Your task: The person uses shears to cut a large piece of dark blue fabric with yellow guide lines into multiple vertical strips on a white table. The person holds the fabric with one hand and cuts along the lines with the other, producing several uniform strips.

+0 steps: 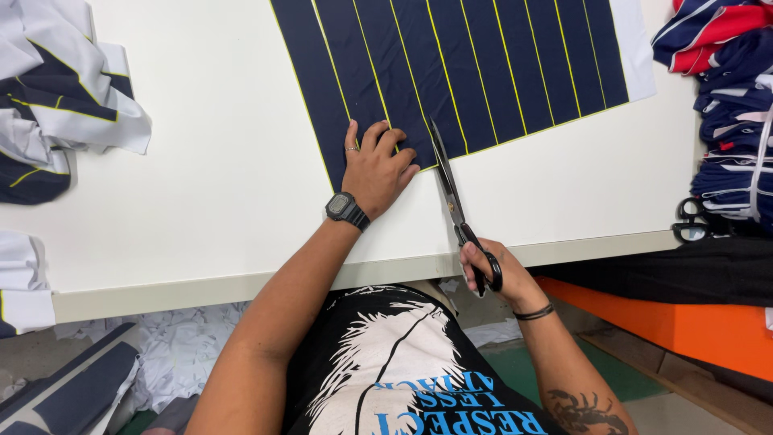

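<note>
Left hand (377, 167), fingers spread, presses flat on navy yellow-striped fabric (467, 68) at twelve o'clock on the tabletop (209, 177); right hand (493, 271) grips black scissors (456, 201), blades pointing toward twelve.

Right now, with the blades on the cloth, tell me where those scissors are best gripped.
Grip the scissors by the black loop handles, coming from the table's near edge, as the right hand does. The blades point away onto the navy striped fabric, beside the left hand pressing it flat, so the handles overhang toward the body.
</note>
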